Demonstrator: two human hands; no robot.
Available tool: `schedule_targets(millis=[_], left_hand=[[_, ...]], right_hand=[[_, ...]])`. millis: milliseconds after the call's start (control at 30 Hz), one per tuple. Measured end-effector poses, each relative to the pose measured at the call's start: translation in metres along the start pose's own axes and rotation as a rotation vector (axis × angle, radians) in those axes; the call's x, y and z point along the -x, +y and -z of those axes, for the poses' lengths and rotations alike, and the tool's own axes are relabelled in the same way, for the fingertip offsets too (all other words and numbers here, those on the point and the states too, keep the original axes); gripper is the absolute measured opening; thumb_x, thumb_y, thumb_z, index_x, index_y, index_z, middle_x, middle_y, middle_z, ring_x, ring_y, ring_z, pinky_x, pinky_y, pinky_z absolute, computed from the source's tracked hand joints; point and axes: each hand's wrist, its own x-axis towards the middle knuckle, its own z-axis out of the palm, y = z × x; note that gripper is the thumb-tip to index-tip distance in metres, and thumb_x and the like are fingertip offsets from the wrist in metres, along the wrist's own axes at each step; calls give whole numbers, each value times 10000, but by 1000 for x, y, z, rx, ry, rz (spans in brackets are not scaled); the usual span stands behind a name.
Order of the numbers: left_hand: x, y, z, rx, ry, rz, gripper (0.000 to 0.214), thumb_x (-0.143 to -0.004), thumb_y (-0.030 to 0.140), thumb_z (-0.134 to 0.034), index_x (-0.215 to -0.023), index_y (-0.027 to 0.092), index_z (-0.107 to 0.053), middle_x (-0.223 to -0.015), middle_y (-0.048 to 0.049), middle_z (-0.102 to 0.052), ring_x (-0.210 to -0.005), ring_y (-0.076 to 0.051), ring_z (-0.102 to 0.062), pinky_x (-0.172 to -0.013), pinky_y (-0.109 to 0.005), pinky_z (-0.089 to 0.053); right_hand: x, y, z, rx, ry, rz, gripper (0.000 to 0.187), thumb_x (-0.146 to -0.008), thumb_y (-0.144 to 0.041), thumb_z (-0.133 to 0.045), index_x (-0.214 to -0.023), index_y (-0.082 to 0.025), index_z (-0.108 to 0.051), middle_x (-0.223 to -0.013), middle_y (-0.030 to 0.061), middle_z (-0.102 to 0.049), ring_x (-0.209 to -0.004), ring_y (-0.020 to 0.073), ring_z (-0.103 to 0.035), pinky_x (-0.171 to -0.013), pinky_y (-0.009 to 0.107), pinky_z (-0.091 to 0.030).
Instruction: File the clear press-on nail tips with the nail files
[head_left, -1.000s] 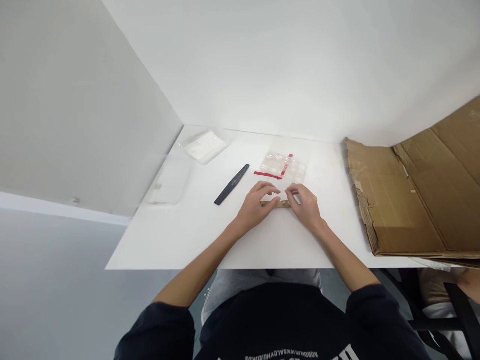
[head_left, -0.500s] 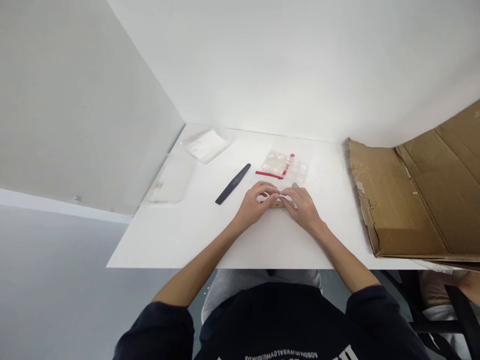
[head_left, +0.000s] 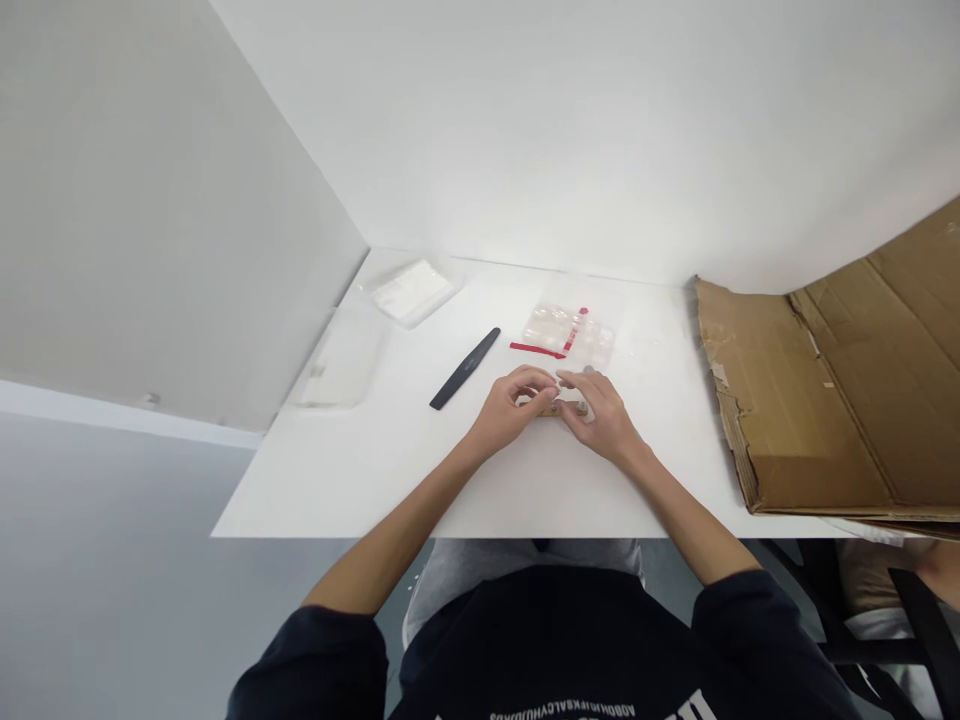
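Both hands are down at the middle of the white table [head_left: 390,470], meeting over a small tan strip [head_left: 560,409] that lies flat on the surface just in front of the person. The left hand [head_left: 510,412] is curled narrow, fingertips gathered on the strip's left end. The right hand [head_left: 604,416] is curled the same way, its fingertips pinched down on the right end, and the two sets of fingers almost touch above it. Just beyond them lies a clear bag with a red strip [head_left: 570,333], small pale pieces inside. To its left a black nail file [head_left: 465,368] lies on a diagonal, well apart from the hands. A clear packet [head_left: 411,290] sits in the far left corner, with a clear plastic tray [head_left: 339,365] along the left edge. A big sheet of torn brown cardboard [head_left: 810,420] covers the table's right end. Plain white walls [head_left: 600,130] close in behind and at the left, meeting at the table's back corner, and grey floor [head_left: 112,560] shows below.
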Motion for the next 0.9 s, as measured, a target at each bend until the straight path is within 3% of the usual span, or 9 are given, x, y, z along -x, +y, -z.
schedule_targets(millis=[467,900], left_hand=[[0,3,0,72,-35,56,279,-953,470,-720,-903,196,-722,-1034,-70,-726,-822,-166,-671,-717,-314,-575],[0,1,1,18,-53,33,275,-970,470,-706,-905,203,-722,-962,-57,-727,-868,-185,-693,-760,-323,-574]], right_hand=[[0,1,-2,6,21,-10,365,-1065,-242,-586,-1425,-294,-626,-1148,106,-764,-1044,264,-729,-919,484,-642],[-1,0,-2,19,10,-20,235,-1060,-272,-604,-1283,-280,-679,-1112,112,-749,-1025,269,-719,-907,480,-642]])
